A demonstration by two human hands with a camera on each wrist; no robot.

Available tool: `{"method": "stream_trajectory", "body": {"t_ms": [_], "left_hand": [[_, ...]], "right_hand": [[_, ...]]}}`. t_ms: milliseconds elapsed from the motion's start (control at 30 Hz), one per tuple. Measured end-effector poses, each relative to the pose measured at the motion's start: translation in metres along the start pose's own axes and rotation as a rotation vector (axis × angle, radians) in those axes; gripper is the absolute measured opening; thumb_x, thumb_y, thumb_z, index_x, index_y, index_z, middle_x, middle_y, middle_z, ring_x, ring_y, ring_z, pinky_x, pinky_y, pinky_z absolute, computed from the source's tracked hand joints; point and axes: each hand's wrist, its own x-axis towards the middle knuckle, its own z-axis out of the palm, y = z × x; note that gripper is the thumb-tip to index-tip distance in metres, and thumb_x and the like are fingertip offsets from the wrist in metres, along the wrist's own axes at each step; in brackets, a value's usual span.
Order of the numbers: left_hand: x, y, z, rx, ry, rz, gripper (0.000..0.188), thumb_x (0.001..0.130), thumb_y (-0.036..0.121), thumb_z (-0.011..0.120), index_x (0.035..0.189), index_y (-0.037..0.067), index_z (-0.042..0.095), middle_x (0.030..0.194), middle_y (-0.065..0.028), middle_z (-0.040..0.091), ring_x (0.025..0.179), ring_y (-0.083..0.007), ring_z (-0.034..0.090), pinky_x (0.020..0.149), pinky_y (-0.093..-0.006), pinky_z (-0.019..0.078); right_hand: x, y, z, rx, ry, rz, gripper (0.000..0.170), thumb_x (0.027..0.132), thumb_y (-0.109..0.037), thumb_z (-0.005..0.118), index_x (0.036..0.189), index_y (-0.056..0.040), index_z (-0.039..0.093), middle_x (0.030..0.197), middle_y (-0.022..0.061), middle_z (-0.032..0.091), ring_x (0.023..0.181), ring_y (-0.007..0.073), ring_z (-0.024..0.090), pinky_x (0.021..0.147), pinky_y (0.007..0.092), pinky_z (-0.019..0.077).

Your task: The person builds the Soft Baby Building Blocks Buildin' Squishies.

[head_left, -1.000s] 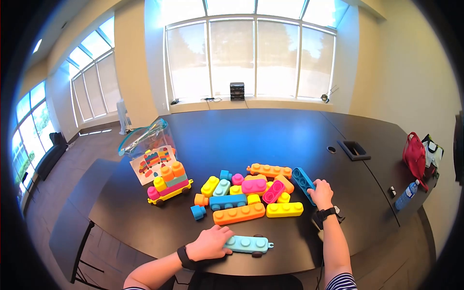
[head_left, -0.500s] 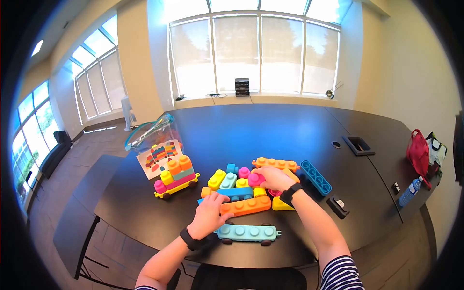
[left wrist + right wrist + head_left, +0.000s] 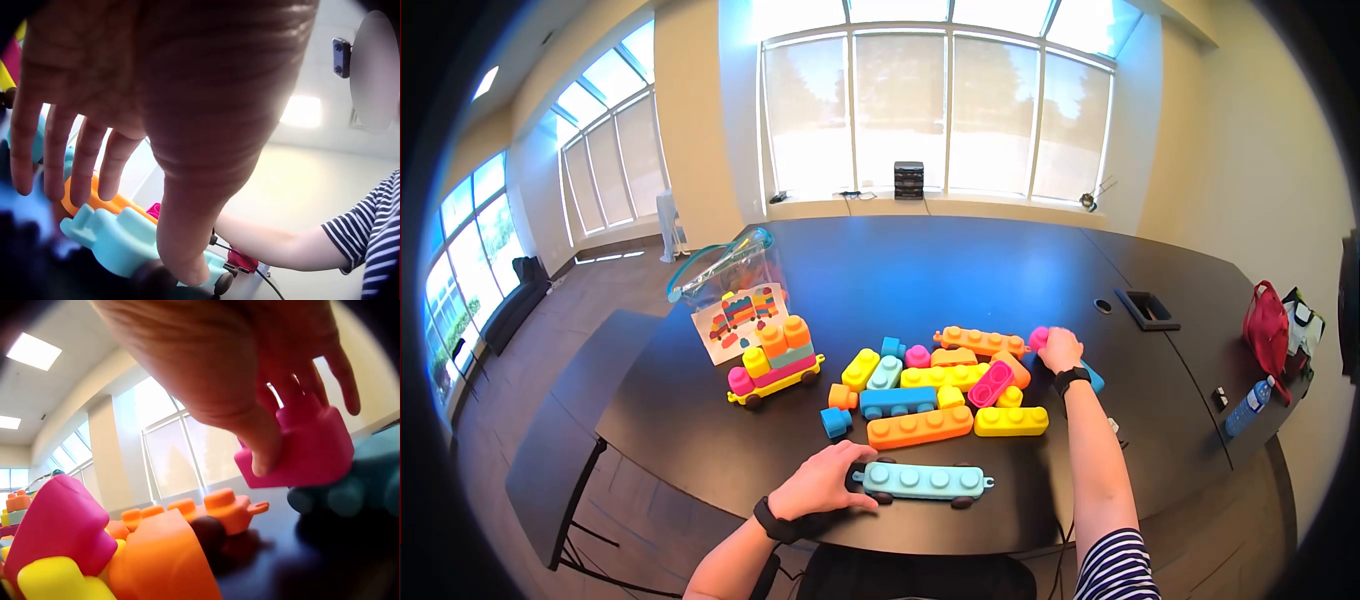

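Observation:
My right hand [image 3: 1063, 352] pinches a pink toy building block [image 3: 306, 450] between thumb and fingers, at the right of the block pile. Below and behind it is the long blue block [image 3: 1096, 378], mostly covered by the hand and wrist in the head view. Near the table's front edge, my left hand [image 3: 825, 480] has fingers and thumb spread about the left end of a light-blue wheeled base [image 3: 922, 481]. That base has a row of studs on top and a small hook at its right end.
Several loose blocks lie mid-table, among them a long orange block [image 3: 920, 427], a yellow block [image 3: 1012, 421] and an orange wheeled base [image 3: 983, 342]. On the left stand a built block wagon [image 3: 776, 370], a picture card [image 3: 740, 320] and a clear bag [image 3: 740, 262]. A bottle [image 3: 1250, 407] stands far right.
My right hand left the blue block, took the pink block from the pile and carried it right, uncovering a long yellow block. My left hand moved up toward the orange block, then back to the light-blue base.

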Motion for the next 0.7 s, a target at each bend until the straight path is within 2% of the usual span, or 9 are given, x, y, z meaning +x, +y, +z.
{"method": "stream_trajectory", "body": {"t_ms": [67, 167, 233, 300, 367, 433, 500, 567, 700], "left_hand": [[-0.001, 0.002, 0.007, 0.004, 0.013, -0.002, 0.080, 0.074, 0.045, 0.095, 0.138, 0.010, 0.062, 0.126, -0.0113, 0.067, 0.122, -0.0336, 0.064, 0.105, -0.0445, 0.0514], [0.001, 0.004, 0.006, 0.007, 0.106, -0.002, 0.078, 0.074, 0.041, 0.096, 0.137, 0.009, 0.063, 0.125, -0.0124, 0.067, 0.121, -0.0336, 0.064, 0.105, -0.0439, 0.0514], [0.003, -0.004, -0.017, -0.063, 0.261, 0.034, 0.077, 0.074, 0.037, 0.096, 0.137, 0.008, 0.063, 0.125, -0.0136, 0.066, 0.121, -0.0340, 0.064, 0.105, -0.0437, 0.0513], [0.004, -0.018, -0.048, -0.029, 0.675, -0.169, 0.077, 0.074, 0.031, 0.096, 0.138, 0.005, 0.060, 0.130, -0.0162, 0.063, 0.123, -0.0346, 0.062, 0.105, -0.0439, 0.0513], [-0.001, -0.059, -0.085, 0.262, 0.984, -0.265, 0.081, 0.073, 0.028, 0.096, 0.141, 0.004, 0.058, 0.140, -0.0185, 0.059, 0.127, -0.0350, 0.060, 0.108, -0.0450, 0.0507], [-0.010, -0.123, -0.099, 0.424, 1.025, -0.397, 0.086, 0.074, 0.026, 0.095, 0.147, 0.005, 0.055, 0.147, -0.0201, 0.056, 0.133, -0.0363, 0.058, 0.111, -0.0456, 0.0495], [-0.010, -0.177, -0.097, 0.261, 0.862, -0.434, 0.089, 0.074, 0.024, 0.094, 0.150, 0.004, 0.053, 0.148, -0.0211, 0.055, 0.135, -0.0379, 0.057, 0.113, -0.0451, 0.0486], [-0.007, -0.183, -0.098, 0.127, 0.719, -0.463, 0.087, 0.076, 0.021, 0.092, 0.152, 0.003, 0.052, 0.145, -0.0219, 0.058, 0.137, -0.0390, 0.057, 0.114, -0.0437, 0.0483], [0.011, -0.186, -0.083, 0.118, 0.738, -0.468, 0.069, 0.083, 0.015, 0.085, 0.146, 0.007, 0.059, 0.139, -0.0178, 0.065, 0.130, -0.0373, 0.063, 0.111, -0.0432, 0.0509]], "right_hand": [[-0.014, -0.001, -0.012, -0.023, -0.108, 0.010, 0.033, 0.087, -0.019, 0.078, 0.119, -0.0095, 0.074, 0.118, 0.0121, 0.072, 0.117, 0.0354, 0.067, 0.099, 0.0530, 0.0536], [-0.037, -0.022, -0.023, 0.112, 0.228, -0.276, 0.033, 0.088, -0.019, 0.079, 0.119, -0.0096, 0.076, 0.119, 0.0131, 0.073, 0.117, 0.0354, 0.067, 0.099, 0.0505, 0.0541], [-0.074, -0.061, -0.062, 0.392, 0.124, -0.570, 0.035, 0.087, -0.018, 0.081, 0.119, -0.0055, 0.075, 0.118, 0.0156, 0.074, 0.114, 0.0348, 0.068, 0.099, 0.0465, 0.0548], [-0.104, -0.085, -0.070, 0.589, -0.152, -0.783, 0.039, 0.086, -0.019, 0.083, 0.121, -0.0042, 0.074, 0.118, 0.0154, 0.074, 0.114, 0.0349, 0.067, 0.100, 0.0457, 0.0546], [-0.135, -0.103, -0.078, 0.519, -0.283, -0.917, 0.037, 0.087, -0.019, 0.083, 0.119, -0.0045, 0.074, 0.114, 0.0144, 0.073, 0.114, 0.0347, 0.066, 0.099, 0.0460, 0.0545], [-0.149, -0.110, -0.072, 0.415, -0.312, -0.971, 0.037, 0.085, -0.018, 0.084, 0.118, -0.0052, 0.073, 0.113, 0.0134, 0.072, 0.114, 0.0343, 0.066, 0.099, 0.0462, 0.0543], [-0.156, -0.113, -0.067, 0.339, -0.340, -0.988, 0.038, 0.083, -0.018, 0.086, 0.116, -0.0058, 0.072, 0.111, 0.0124, 0.071, 0.114, 0.0339, 0.066, 0.098, 0.0466, 0.0541], [-0.156, -0.116, -0.062, 0.292, -0.364, -0.967, 0.040, 0.081, -0.018, 0.088, 0.115, -0.0064, 0.071, 0.110, 0.0117, 0.070, 0.114, 0.0335, 0.066, 0.097, 0.0470, 0.0539], [-0.157, -0.116, -0.053, 0.321, -0.360, -0.958, 0.048, 0.078, -0.016, 0.090, 0.119, -0.0064, 0.067, 0.110, 0.0113, 0.069, 0.112, 0.0352, 0.065, 0.095, 0.0470, 0.0538]]}}
